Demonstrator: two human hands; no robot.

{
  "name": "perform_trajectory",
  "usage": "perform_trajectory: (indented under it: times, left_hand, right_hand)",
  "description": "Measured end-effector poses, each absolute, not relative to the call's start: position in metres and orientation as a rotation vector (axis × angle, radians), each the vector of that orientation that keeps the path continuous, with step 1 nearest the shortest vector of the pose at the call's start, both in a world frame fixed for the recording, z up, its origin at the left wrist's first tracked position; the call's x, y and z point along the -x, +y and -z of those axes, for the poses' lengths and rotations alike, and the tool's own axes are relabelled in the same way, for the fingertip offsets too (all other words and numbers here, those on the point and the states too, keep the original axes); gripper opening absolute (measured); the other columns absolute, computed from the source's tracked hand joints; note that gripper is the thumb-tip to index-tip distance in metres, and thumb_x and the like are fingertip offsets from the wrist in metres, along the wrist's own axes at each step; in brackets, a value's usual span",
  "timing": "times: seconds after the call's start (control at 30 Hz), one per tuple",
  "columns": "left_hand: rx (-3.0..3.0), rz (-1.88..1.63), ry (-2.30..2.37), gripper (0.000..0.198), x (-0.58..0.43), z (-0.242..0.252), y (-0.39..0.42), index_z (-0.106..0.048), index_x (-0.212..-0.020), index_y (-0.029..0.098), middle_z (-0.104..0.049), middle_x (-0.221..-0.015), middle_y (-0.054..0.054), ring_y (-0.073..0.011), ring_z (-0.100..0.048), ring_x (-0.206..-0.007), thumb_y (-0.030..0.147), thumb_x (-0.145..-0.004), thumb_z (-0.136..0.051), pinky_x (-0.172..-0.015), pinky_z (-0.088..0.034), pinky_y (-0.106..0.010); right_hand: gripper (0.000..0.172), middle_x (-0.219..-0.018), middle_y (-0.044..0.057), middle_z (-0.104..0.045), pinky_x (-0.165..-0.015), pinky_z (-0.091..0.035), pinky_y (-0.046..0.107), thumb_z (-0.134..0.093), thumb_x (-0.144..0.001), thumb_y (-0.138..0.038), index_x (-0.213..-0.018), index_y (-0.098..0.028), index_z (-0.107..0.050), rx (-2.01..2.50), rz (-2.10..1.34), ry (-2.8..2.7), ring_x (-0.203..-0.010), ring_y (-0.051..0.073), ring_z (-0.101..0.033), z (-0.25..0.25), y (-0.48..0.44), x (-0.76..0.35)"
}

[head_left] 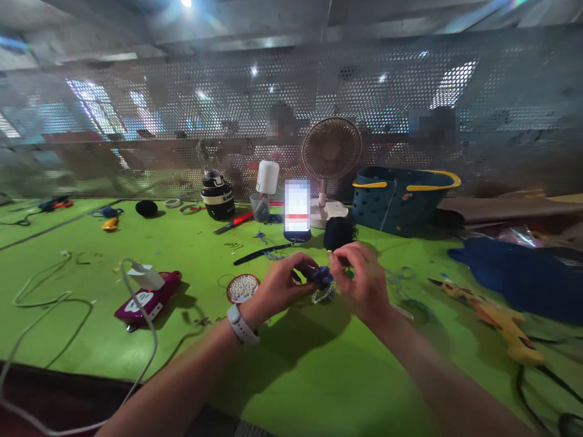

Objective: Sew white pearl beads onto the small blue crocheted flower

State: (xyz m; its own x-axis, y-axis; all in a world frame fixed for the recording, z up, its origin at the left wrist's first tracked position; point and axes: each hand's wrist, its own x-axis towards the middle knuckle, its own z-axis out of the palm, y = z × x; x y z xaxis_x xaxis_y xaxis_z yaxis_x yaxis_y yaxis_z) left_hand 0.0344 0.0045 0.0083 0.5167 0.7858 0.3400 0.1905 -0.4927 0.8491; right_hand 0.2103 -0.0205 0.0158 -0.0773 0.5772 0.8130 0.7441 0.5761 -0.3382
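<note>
My left hand [286, 282] is closed on a small bluish-purple fabric piece [322, 276], bunched up like a flower. A loop of white pearl beads [321, 296] hangs just under it. My right hand [362, 282] is held close on the other side, thumb and forefinger pinched together; a tiny pale thing shows at their tips, too small to name. Left of the hands stands a red-rimmed dish [228, 290] holding loose white pearl beads [243, 286]. Behind my right hand lies a ball of black yarn [339, 233].
A lit phone [297, 209], a fan [331, 149] and a dark basket [396, 200] stand at the back. On the right lie a yellow glue gun [496, 321] and dark blue fabric [528, 279]. A purple power strip [148, 303] with a white cable sits on the left.
</note>
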Motion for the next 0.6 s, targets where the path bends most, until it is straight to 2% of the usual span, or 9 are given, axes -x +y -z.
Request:
perform_trajectory:
  times: [0.07,0.13,0.23,0.3,0.4,0.6]
  left_hand:
    - [-1.924,-0.937,0.792,0.021,-0.034,-0.009,0.004,-0.063,-0.097,0.016,-0.069,-0.091,-0.008,-0.0177,-0.065,-0.08,0.021,-0.077,-0.071,-0.067,-0.052,-0.029]
    - [-1.857,-0.942,0.808,0.022,-0.035,-0.01,0.004,-0.063,-0.097,0.016,-0.07,-0.093,-0.009,-0.0186,-0.066,-0.082,0.02,-0.077,-0.071,-0.069,-0.054,-0.031]
    - [-1.805,-0.991,0.845,0.026,-0.037,-0.011,0.005,-0.063,-0.097,0.016,-0.071,-0.094,-0.009,-0.0192,-0.067,-0.083,0.019,-0.074,-0.073,-0.07,-0.056,-0.031]
    - [-1.812,-1.021,0.861,0.025,-0.037,-0.01,0.008,-0.063,-0.096,0.016,-0.071,-0.094,-0.009,-0.0193,-0.067,-0.084,0.019,-0.073,-0.073,-0.07,-0.056,-0.031]
    - [-1.83,-1.051,0.868,0.026,-0.035,-0.007,0.012,-0.063,-0.097,0.017,-0.071,-0.094,-0.008,-0.0182,-0.067,-0.083,0.02,-0.074,-0.073,-0.067,-0.056,-0.028]
    - [-1.797,-1.063,0.859,0.025,-0.03,-0.007,0.017,-0.062,-0.097,0.017,-0.071,-0.096,-0.008,-0.0182,-0.067,-0.084,0.021,-0.075,-0.073,-0.066,-0.057,-0.028]
  right_hand:
    - [0.017,-0.083,0.006,-0.065,-0.058,-0.045,0.031,-0.046,-0.093,-0.035,-0.083,-0.022,-0.049,1.098,-0.127,-1.625,-0.061,0.015,-0.058,-0.02,-0.022,-0.211]
    - [0.023,-0.083,0.004,-0.067,-0.047,-0.044,0.027,-0.046,-0.093,-0.045,-0.091,-0.023,-0.044,1.073,-0.533,-1.478,-0.047,0.012,-0.057,-0.024,-0.023,-0.211]
    - [0.036,-0.06,-0.006,-0.061,-0.038,-0.041,0.023,-0.055,-0.085,-0.056,-0.089,-0.024,-0.04,1.002,-0.918,-1.256,-0.037,0.011,-0.052,-0.028,-0.023,-0.212]
    - [0.038,-0.05,-0.009,-0.053,-0.035,-0.038,0.02,-0.063,-0.079,-0.056,-0.085,-0.024,-0.043,0.974,-0.965,-1.141,-0.036,0.009,-0.048,-0.033,-0.021,-0.215]
    - [0.036,-0.05,-0.009,-0.048,-0.033,-0.035,0.019,-0.069,-0.074,-0.051,-0.082,-0.023,-0.05,0.935,-0.933,-1.036,-0.036,0.006,-0.043,-0.042,-0.019,-0.222]
    - [0.02,-0.058,-0.006,-0.051,-0.053,-0.055,0.025,-0.069,-0.075,-0.038,-0.084,-0.021,-0.062,0.89,-0.915,-1.007,-0.05,0.009,-0.055,-0.07,-0.029,-0.232]
